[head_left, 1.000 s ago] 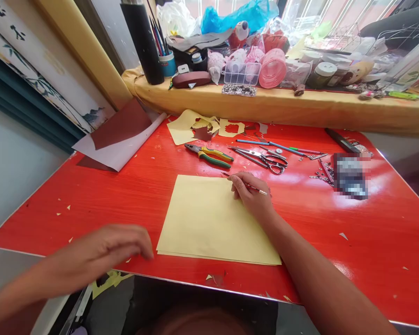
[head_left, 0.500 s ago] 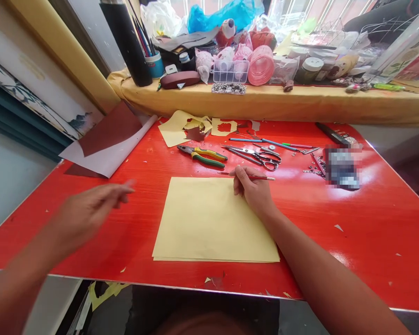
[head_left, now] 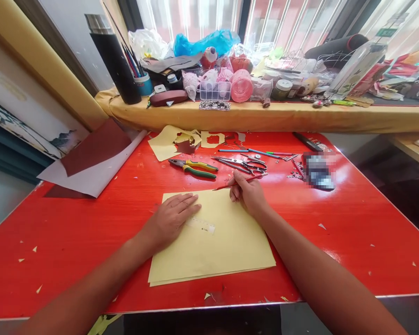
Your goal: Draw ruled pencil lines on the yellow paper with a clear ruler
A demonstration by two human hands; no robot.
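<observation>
My left hand lies flat on a sheet of yellow paper, its fingers stretched out. From under its fingers a clear plastic ruler reaches out to the right across the sheet. At the paper's upper right, my right hand is closed around a slim red pencil. The pencil's pointed end faces left, by the top edge of the paper. At least two yellow sheets lie stacked, as their lower edges show. Beyond the hands are pliers with yellow and green handles and a pair of scissors.
Rolled brown and white sheets lie at the left. Cut yellow paper scraps, blue pens and a blurred dark object are further back. Behind the red table, a cloth-covered ledge carries a black flask and many small items.
My left hand has come from the left onto the paper, where a clear ruler now shows. My right hand still holds the pencil, now tilted more. The view has shifted, showing more of the window.
</observation>
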